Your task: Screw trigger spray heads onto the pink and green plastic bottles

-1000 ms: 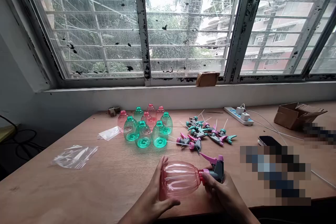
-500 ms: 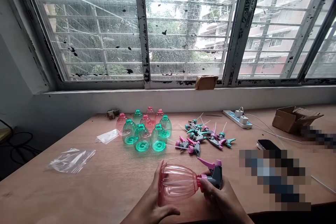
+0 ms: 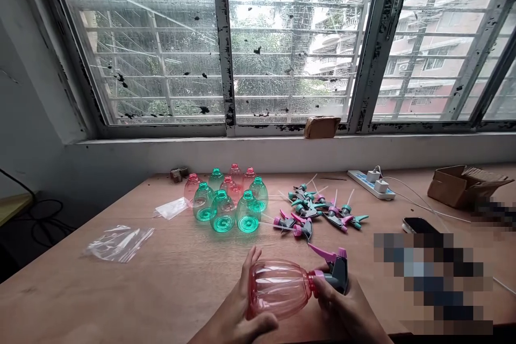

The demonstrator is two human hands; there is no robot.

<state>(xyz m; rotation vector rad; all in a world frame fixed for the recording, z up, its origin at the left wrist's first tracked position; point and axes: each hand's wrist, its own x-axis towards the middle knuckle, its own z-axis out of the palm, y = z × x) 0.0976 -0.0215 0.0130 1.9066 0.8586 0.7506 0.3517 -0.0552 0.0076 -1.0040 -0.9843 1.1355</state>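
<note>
A clear red spray bottle (image 3: 278,287) lies sideways in the air between my hands, its base to the left. My left hand (image 3: 237,309) cups the base, with the fingers behind and the thumb below. At the neck, my right hand (image 3: 342,303) grips the collar of a grey and pink trigger sprayer (image 3: 341,271), which sits against the bottle's mouth. Whether it is fully screwed down I cannot tell. Beyond my hands stand several green bottles (image 3: 247,215) and red bottles (image 3: 192,188), all open-topped. Right of them lies a pile of loose trigger sprayers (image 3: 308,207) with thin tubes.
Clear plastic bags (image 3: 121,243) lie on the wooden table (image 3: 80,301) at left. To the right are a power strip (image 3: 371,185) with plugs and cables, a phone (image 3: 419,224), an open cardboard box (image 3: 459,188) and a blurred-out patch. A window runs along the back.
The view has shifted slightly, so everything sits a little further right. Both hands keep their hold on the bottle and sprayer. My right fingers have shifted slightly around the collar.
</note>
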